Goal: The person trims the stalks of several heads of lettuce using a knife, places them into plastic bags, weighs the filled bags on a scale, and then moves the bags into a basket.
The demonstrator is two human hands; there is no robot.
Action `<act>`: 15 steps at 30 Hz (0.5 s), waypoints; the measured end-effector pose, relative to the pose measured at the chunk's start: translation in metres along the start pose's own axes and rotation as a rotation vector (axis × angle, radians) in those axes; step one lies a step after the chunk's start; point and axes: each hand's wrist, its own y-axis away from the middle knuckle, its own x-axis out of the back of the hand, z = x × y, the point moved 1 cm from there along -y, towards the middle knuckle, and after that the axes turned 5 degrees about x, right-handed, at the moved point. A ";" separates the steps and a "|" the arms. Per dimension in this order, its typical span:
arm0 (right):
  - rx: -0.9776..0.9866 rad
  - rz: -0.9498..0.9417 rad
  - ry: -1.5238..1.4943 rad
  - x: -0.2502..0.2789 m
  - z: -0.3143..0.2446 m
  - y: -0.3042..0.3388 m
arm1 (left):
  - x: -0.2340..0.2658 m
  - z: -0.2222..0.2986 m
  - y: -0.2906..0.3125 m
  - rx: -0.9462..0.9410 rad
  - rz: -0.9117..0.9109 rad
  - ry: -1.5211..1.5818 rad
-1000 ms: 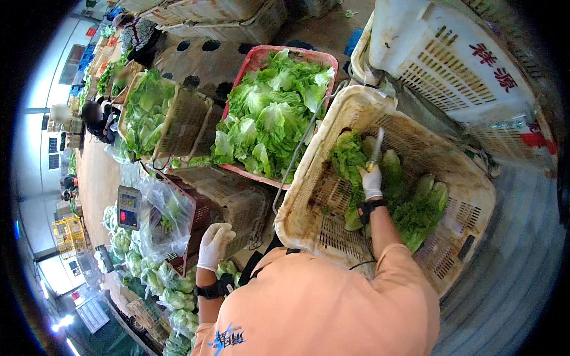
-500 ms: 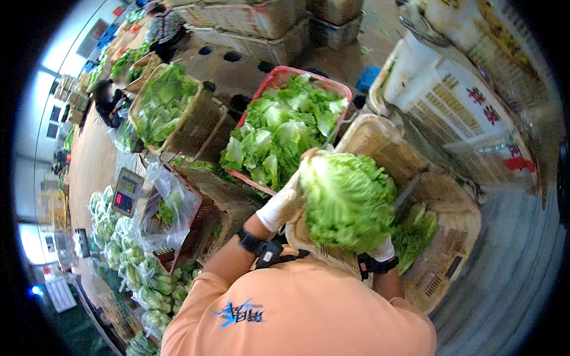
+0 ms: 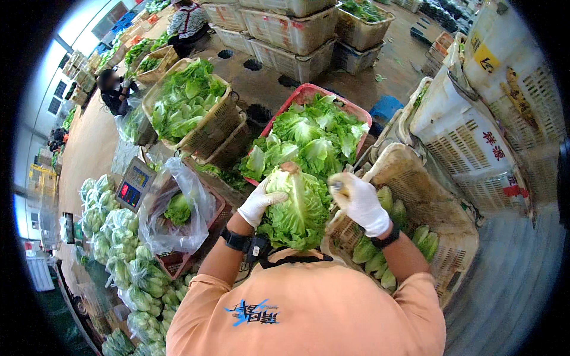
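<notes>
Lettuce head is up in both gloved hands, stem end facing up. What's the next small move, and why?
Probably bring the right hand in to trim the stem end of the lettuce head. The left hand already steadies it from the side with the pale stem up, and the right hand seems to hold a small blade just beside it, though that is too blurred to confirm.

The concrete floor (image 3: 267,89) carries nearly everything here, and the red crate (image 3: 309,92) heaped with loose green leaves stands on it as the middle mark. To the left of the red crate stand stacked tan baskets (image 3: 208,127) filled with leaves, behind it a row of pale crates (image 3: 291,35) sits on the floor, and to its right stand a beige basket (image 3: 433,202) holding several lettuce heads and a tall white crate (image 3: 469,130). Further left of the red crate, a long table (image 3: 83,154) bears a scale (image 3: 135,184), a clear bag (image 3: 178,213) and a row of bagged lettuces (image 3: 119,237).
</notes>
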 end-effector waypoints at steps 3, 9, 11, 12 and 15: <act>0.192 -0.063 0.253 -0.023 -0.023 -0.034 | 0.009 0.005 0.004 0.091 0.013 -0.032; 0.282 -0.085 0.388 -0.053 -0.021 -0.060 | 0.027 0.008 0.011 0.105 0.022 0.037; 0.275 -0.079 0.395 -0.063 -0.012 -0.060 | 0.028 0.004 0.009 0.068 0.013 0.000; 0.232 -0.106 0.399 -0.066 -0.006 -0.062 | 0.030 -0.001 0.008 0.078 0.088 0.015; 0.135 -0.183 0.405 -0.071 0.008 -0.065 | 0.033 -0.011 0.002 0.125 0.178 0.055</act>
